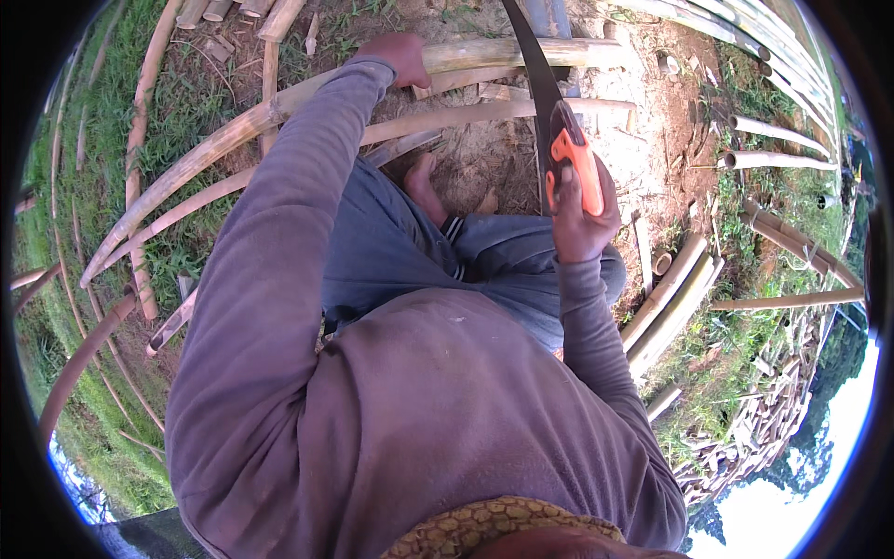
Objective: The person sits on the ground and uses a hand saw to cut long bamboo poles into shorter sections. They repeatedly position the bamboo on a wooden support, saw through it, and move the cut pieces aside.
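Observation:
My right hand (pixel 582 214) grips the orange handle of a hand saw (pixel 570 154). Its long dark blade (pixel 533 74) runs up across a thick bamboo pole (pixel 494 54) lying on the ground. My left hand (pixel 402 58) presses down on that same pole, to the left of the blade. A second bamboo pole (pixel 447 119) lies just below it. I crouch over the poles in a purple long-sleeved top, and my bare foot (pixel 424 184) rests on the sandy soil between them and me.
More bamboo poles (pixel 666 303) lie to the right on the dirt, and others (pixel 778 135) further out. A stack of cut wood (pixel 754 419) sits at lower right. Grass (pixel 112 140) and curved bamboo strips (pixel 79 363) cover the left side.

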A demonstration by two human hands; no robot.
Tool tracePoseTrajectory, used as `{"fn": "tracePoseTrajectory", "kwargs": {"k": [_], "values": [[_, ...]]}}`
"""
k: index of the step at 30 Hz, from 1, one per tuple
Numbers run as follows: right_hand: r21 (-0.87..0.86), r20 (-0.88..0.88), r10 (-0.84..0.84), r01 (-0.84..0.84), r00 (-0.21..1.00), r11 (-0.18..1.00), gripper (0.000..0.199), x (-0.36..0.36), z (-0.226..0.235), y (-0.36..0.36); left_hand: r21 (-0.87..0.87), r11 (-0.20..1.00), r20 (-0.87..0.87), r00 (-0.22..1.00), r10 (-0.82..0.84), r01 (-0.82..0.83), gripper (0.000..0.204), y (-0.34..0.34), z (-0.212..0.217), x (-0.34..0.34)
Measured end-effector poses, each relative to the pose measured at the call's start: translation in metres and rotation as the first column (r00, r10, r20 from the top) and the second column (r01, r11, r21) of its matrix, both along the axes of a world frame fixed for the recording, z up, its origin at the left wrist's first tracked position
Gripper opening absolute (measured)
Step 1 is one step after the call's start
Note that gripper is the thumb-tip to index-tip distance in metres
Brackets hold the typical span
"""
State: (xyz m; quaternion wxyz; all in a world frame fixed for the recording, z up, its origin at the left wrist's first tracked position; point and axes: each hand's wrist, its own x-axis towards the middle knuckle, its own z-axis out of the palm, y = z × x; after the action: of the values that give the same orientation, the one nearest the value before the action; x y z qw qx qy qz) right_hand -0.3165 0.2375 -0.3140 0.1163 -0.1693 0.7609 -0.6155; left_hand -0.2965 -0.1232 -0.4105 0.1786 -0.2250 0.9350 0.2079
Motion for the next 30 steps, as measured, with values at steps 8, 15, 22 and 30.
{"fn": "tracePoseTrajectory", "kwargs": {"k": [8, 15, 22, 30], "values": [[0.04, -0.17, 0.042, -0.035, 0.984, 0.999, 0.039, -0.009, 0.0, -0.009, 0.041, 0.999, 0.022, 1.0, 0.008, -0.009, 0.06, -0.019, -0.008, -0.014], [0.075, -0.244, 0.033, -0.015, 0.969, 0.997, 0.037, 0.042, 0.023, 0.04, 0.135, 0.991, 0.095, 0.995, 0.012, -0.024, 0.064, -0.021, -0.013, -0.005], [0.052, -0.008, 0.024, -0.024, 1.0, 0.998, 0.036, -0.054, 0.0, -0.064, -0.018, 0.999, -0.297, 0.953, -0.052, 0.049, 0.079, 0.0, -0.013, 0.004], [-0.042, -0.039, 0.08, -0.081, 0.996, 0.996, 0.044, -0.052, -0.012, -0.056, -0.163, 0.984, -0.255, 0.967, 0.028, -0.072, 0.048, 0.049, -0.008, -0.018]]}}
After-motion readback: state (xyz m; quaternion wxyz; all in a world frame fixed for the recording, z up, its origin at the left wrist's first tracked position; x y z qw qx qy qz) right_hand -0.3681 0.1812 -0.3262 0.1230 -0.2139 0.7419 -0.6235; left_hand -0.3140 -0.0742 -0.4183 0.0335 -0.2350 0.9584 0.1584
